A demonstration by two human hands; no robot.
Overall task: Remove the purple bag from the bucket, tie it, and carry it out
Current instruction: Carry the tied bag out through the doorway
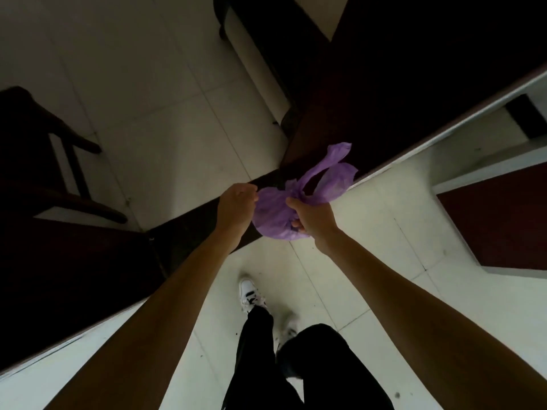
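- Head view looks down our two bare arms to the bag (275,214), which hangs in the air between our hands above a dark floor strip, near the corner of a dark desk (414,84).
- Our right hand (312,218) has its grip closed round the gathered neck of the bag, with loose purple ends sticking up past the fingers.
- Our left hand (236,205) is curled in a fist at the bag's left edge, touching the plastic; we cannot tell for sure whether it pinches a strand or only rests against it.
- No bucket is in sight, so we judge the lifting-out done.
- We judge the tying to be under way or nearly finished: the neck is bunched and two tails stand free, but whether a knot is pulled tight we cannot tell.
- Our shoes (250,294) stand on pale floor tiles (370,232), one foot blurred.
- Left to do, as we read it: snug the knot if it is loose, then carry the bag out.
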